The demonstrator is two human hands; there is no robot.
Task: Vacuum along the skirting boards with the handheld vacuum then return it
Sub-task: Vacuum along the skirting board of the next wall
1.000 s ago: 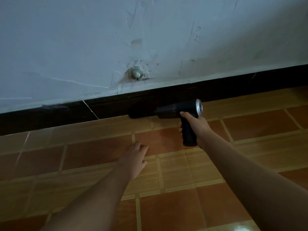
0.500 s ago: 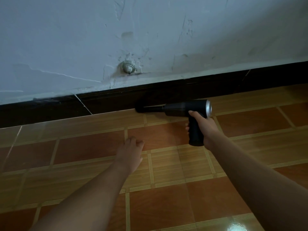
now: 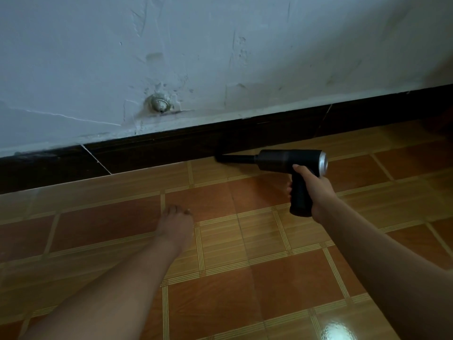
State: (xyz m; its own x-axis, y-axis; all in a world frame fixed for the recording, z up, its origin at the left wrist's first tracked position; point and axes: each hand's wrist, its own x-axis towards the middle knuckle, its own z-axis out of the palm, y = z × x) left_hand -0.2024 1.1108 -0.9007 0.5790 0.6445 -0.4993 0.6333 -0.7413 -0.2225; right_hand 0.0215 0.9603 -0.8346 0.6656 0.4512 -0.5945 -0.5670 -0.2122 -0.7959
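Handheld vacuum [image 3: 289, 159] and both hands are over the tiled floor [image 3: 245, 303], on the near side of the skirting board [image 3: 159, 148]. Nearest, the left hand [image 3: 175, 227] reaches palm down to a tile, fingers loosely together and holding nothing, well short of the skirting board. Farther on, the right hand [image 3: 312, 190] wraps the vacuum's black pistol grip, its body level. The narrow nozzle [image 3: 235, 158] meets the foot of the skirting board. Above the skirting board, a metal stud [image 3: 159, 104] sticks out of the scuffed white wall [image 3: 220, 45].
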